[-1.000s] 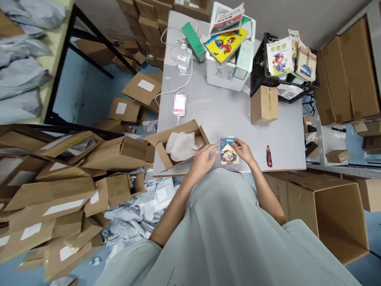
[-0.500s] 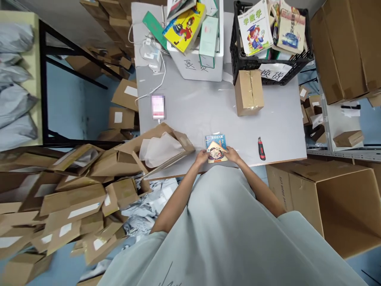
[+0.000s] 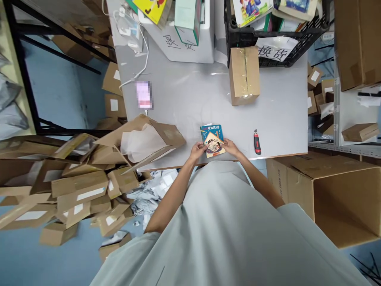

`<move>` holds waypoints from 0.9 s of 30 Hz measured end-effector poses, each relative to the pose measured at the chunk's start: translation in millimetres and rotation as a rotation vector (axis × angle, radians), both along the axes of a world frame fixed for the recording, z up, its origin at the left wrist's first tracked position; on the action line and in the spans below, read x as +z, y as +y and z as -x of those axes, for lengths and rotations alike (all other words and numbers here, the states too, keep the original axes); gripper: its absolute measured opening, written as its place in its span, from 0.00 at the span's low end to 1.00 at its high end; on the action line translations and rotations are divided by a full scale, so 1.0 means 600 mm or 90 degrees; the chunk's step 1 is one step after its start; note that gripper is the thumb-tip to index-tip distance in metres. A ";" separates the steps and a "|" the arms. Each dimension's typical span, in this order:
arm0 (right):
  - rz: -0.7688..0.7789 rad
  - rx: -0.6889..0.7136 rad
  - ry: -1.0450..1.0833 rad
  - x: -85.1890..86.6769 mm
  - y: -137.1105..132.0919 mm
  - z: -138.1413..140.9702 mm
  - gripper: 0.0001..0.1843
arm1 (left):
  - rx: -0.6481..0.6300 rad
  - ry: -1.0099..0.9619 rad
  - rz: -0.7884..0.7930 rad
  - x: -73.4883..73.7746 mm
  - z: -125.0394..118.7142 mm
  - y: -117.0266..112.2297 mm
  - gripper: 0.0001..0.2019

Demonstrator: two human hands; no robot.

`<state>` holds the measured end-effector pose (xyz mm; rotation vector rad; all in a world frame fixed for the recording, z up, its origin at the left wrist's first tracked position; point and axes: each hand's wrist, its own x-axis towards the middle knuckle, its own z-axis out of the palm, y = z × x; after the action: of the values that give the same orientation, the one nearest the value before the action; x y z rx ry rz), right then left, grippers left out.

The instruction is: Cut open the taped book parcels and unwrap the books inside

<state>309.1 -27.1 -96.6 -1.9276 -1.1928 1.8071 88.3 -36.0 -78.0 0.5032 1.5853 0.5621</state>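
A small square children's book (image 3: 214, 140) with a blue and cream cover is held at the table's front edge, its cover facing up. My left hand (image 3: 199, 151) grips its left side, thumb on the cover. On the opposite side, my right hand (image 3: 230, 147) pinches the right edge. To the left lies an opened cardboard box (image 3: 168, 137) with white wrapping (image 3: 141, 143) inside it. A red and black utility knife (image 3: 257, 142) rests on the table to the right of my right hand.
On the grey table (image 3: 184, 91) stand a taped carton (image 3: 244, 77), a white bin (image 3: 190, 51) and a black crate (image 3: 242, 37) of books. A phone (image 3: 144, 94) on a cable lies left. Cardboard boxes (image 3: 80, 188) heap on the floor, and a large open carton (image 3: 315, 178) stands right.
The camera view has shifted, so the table's things sit higher in the picture. Both hands still hold the book, whose cover now shows more fully.
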 end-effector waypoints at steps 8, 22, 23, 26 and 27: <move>-0.125 -0.185 0.169 0.071 -0.014 -0.063 0.35 | 0.001 -0.112 -0.102 0.077 0.019 0.012 0.32; -0.207 -0.137 0.233 0.235 -0.012 -0.074 0.37 | -0.012 -0.201 -0.235 0.228 0.029 0.023 0.29; -0.209 -0.143 0.229 0.238 -0.015 -0.070 0.38 | -0.015 -0.200 -0.244 0.236 0.030 0.023 0.29; -0.212 -0.162 0.223 0.249 -0.023 -0.062 0.39 | -0.024 -0.188 -0.267 0.252 0.035 0.021 0.29; -0.213 -0.167 0.225 0.254 -0.026 -0.059 0.38 | -0.028 -0.185 -0.271 0.255 0.037 0.020 0.29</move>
<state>344.6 -42.6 55.7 -1.4315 -0.9939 1.6046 66.0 -23.9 75.1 0.7352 1.1770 0.9042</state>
